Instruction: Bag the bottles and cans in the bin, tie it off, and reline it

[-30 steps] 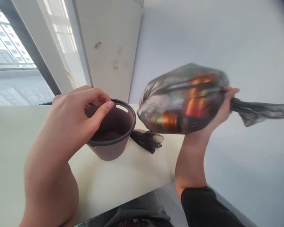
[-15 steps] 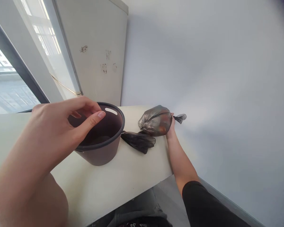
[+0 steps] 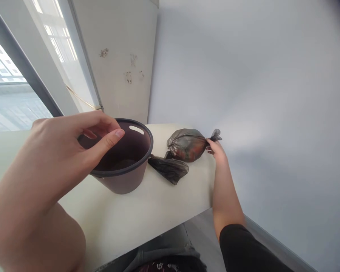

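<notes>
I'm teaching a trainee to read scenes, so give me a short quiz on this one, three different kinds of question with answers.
1. Multiple choice: what is nearest the right hand?
A) the bucket
B) the gathered neck of the filled bag
C) the window
2. True or false: the left hand is gripping the filled bag.
3. Fill in the blank: on the table, crumpled dark plastic lies between the filled bag and the ____.

Key:
1. B
2. False
3. bucket

front table: open | right: wall blocks | bucket interior: seemingly free
</notes>
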The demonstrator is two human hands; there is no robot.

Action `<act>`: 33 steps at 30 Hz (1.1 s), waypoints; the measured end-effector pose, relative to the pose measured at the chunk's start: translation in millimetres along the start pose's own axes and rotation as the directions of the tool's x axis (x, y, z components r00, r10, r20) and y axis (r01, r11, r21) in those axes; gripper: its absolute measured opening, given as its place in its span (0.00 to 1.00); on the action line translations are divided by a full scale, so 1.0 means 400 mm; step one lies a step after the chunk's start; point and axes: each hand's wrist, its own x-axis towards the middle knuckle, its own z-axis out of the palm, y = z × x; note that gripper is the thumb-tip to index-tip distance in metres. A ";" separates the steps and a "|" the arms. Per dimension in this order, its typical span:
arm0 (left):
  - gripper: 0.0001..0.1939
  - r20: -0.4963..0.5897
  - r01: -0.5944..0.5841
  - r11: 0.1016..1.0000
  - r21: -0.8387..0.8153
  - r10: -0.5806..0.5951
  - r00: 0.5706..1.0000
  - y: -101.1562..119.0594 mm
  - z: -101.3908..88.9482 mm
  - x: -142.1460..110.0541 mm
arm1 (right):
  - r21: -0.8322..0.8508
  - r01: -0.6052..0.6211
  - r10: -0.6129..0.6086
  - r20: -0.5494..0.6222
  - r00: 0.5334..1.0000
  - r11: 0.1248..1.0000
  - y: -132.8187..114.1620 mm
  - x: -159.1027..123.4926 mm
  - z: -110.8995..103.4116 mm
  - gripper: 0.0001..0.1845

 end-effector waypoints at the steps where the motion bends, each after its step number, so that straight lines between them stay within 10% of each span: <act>1: 0.09 -0.013 0.006 1.000 0.001 -0.006 1.000 0.003 -0.001 -0.002 | -0.062 0.006 -0.010 -0.062 0.998 0.998 -0.010 -0.020 -0.017 0.29; 5: 0.08 -0.059 0.030 0.999 -0.016 -0.031 0.998 0.017 -0.004 -0.011 | -0.466 0.265 -0.445 -0.333 0.832 0.844 -0.031 -0.164 -0.048 0.40; 7: 0.09 -0.050 0.017 1.000 -0.022 -0.018 0.999 0.023 -0.008 -0.013 | -0.489 0.476 -0.593 -0.110 0.798 0.731 -0.024 -0.257 -0.032 0.23; 9: 0.10 -0.018 0.004 1.000 -0.021 -0.004 1.000 0.027 -0.013 -0.013 | -0.362 0.611 -0.523 0.318 0.791 0.704 -0.008 -0.342 0.002 0.16; 11: 0.10 0.019 -0.003 0.999 -0.033 0.004 1.000 0.033 -0.019 -0.012 | -0.305 0.661 -0.392 0.611 0.688 0.686 0.007 -0.404 0.042 0.15; 15: 0.09 0.053 -0.029 0.997 -0.074 0.033 0.998 0.044 -0.021 -0.010 | -0.270 0.622 -0.169 0.816 0.553 0.735 -0.020 -0.452 0.079 0.11; 18: 0.08 0.057 -0.042 0.994 -0.102 0.048 0.997 0.045 -0.015 -0.008 | 0.044 0.478 -0.356 0.729 0.585 0.877 -0.123 -0.466 0.060 0.15; 22: 0.16 0.150 -0.062 0.956 -0.286 0.109 0.983 0.058 -0.003 -0.010 | 0.502 0.408 -0.617 0.376 0.691 0.763 -0.320 -0.535 0.066 0.13; 26: 0.38 0.214 -0.046 0.878 -0.477 0.166 0.963 0.089 0.004 -0.018 | 0.654 0.359 -0.722 0.444 0.530 0.665 -0.460 -0.645 0.144 0.05; 30: 0.17 0.087 0.003 0.869 -0.495 0.046 0.995 0.106 0.001 -0.026 | 0.652 0.363 -0.746 0.601 0.288 0.666 -0.487 -0.696 0.196 0.19; 33: 0.04 0.038 0.033 0.874 -0.484 -0.016 0.999 0.099 0.000 -0.023 | 0.661 0.417 -0.773 0.602 0.201 0.624 -0.472 -0.678 0.202 0.27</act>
